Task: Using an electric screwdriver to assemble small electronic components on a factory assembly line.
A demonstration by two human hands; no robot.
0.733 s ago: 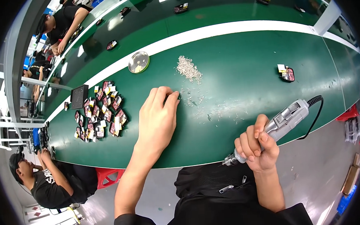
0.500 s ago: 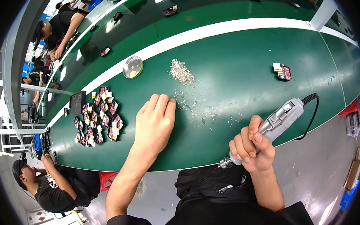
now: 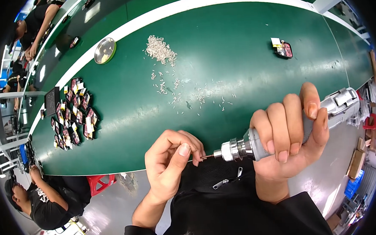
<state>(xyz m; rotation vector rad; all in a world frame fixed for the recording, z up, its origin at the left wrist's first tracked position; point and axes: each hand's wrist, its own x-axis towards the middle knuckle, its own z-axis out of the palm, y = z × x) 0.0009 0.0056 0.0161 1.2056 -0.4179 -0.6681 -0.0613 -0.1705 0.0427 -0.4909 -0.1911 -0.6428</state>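
My right hand [image 3: 288, 133] is wrapped round a silver-grey electric screwdriver [image 3: 248, 145], held nearly level over the table's near edge with its bit to the left. At the bit's tip, my left hand [image 3: 167, 161] has its fingers closed in a pinch. Whatever lies between those fingertips is too small and hidden to make out. Beyond both hands a heap of small silvery screws [image 3: 161, 49] lies on the green table [image 3: 230, 38], with loose screws [image 3: 199, 95] scattered nearer to me.
On the left lie several small black-and-red parts [image 3: 75, 117] with white and yellow tags. A black tray [image 3: 52, 101] and a round dish [image 3: 105, 50] stand beyond them. One similar part [image 3: 283, 49] sits at the far right. A co-worker [image 3: 39, 193] sits at lower left.
My left hand has come back from beside the scattered screws to the screwdriver's bit. The right hand has raised the screwdriver and turned it nearly level. The whole view has shifted.
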